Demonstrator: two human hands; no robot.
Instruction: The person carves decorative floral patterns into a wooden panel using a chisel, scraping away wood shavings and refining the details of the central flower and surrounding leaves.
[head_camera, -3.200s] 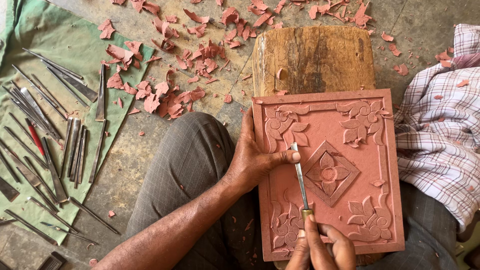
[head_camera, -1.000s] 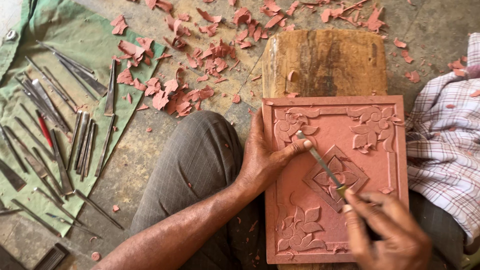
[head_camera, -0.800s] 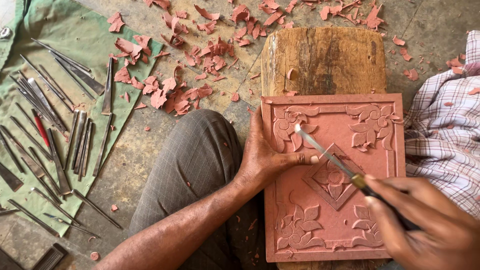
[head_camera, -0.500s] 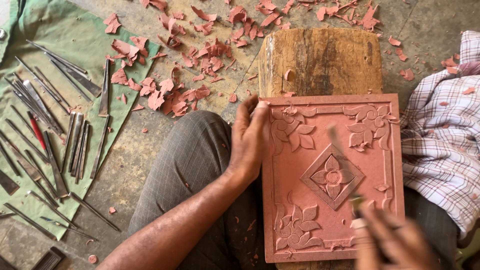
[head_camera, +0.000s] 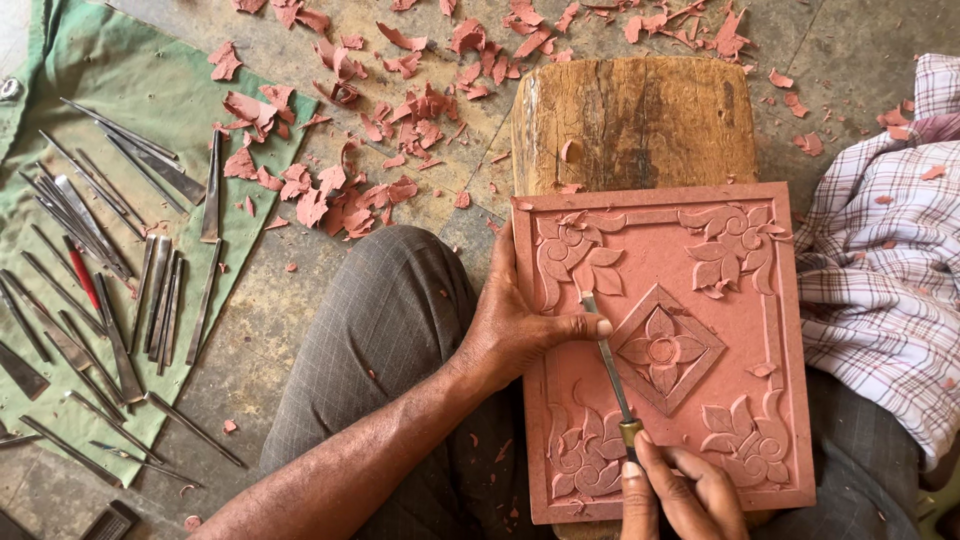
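Note:
A square reddish-brown carved panel with corner flowers and a central diamond rests on a wooden block and my lap. My left hand grips the panel's left edge, thumb lying across the surface next to the blade. My right hand, at the bottom edge, holds a thin metal chisel by its handle. The blade points up the panel, its tip on the flat ground left of the diamond, just below the upper-left flower.
A green cloth at left carries several metal chisels and gravers. Reddish chips litter the concrete floor. A checked cloth lies to the right. My knee in grey trousers is beside the panel.
My right hand swung from the panel's right side down to its bottom edge, so the chisel now points straight up. My left thumb came back onto the surface beside the blade.

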